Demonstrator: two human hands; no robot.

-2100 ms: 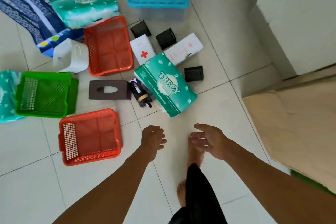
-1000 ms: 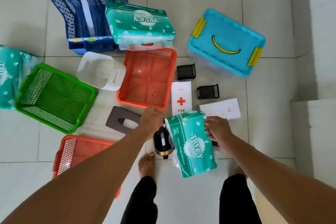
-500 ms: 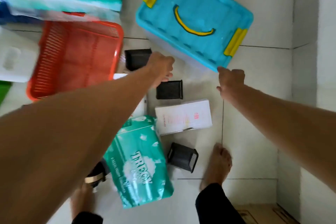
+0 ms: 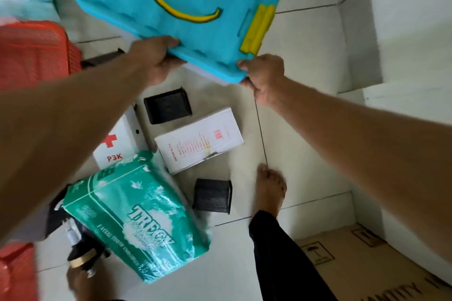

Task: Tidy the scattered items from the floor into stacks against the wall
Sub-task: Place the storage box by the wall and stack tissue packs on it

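Both hands hold the blue plastic storage box (image 4: 176,5) by its near long edge. The left hand (image 4: 156,61) grips that edge toward the left, thumb on the lid and fingers curled under the rim; the right hand (image 4: 264,76) pinches the near right corner, just below the yellow latch (image 4: 258,29). The box lies ahead of the hands, tilted in the view, its lid a smooth turquoise rectangle with rounded corners and a curved yellow handle (image 4: 181,7) set into the top. Whether it rests on the tiled floor (image 4: 305,61) or is off it cannot be told.

Below the hands lie the other scattered items. A black mesh cup (image 4: 167,106) on its side sits just under the left wrist, and a second mesh cup (image 4: 212,197) lies near a bare foot (image 4: 271,189). Between them is a white cardboard box (image 4: 199,140) with printed text, beside a white first-aid case (image 4: 119,144) marked with a red cross and "P3K". A glossy green tissue pack (image 4: 137,220) in soft plastic wrap overlaps the case's near end. A dark bottle with a gold band (image 4: 83,252) lies at the pack's left. Orange lattice baskets (image 4: 34,54) show at the left edge, blurred. A brown cardboard carton (image 4: 374,269) lies flat at lower right.
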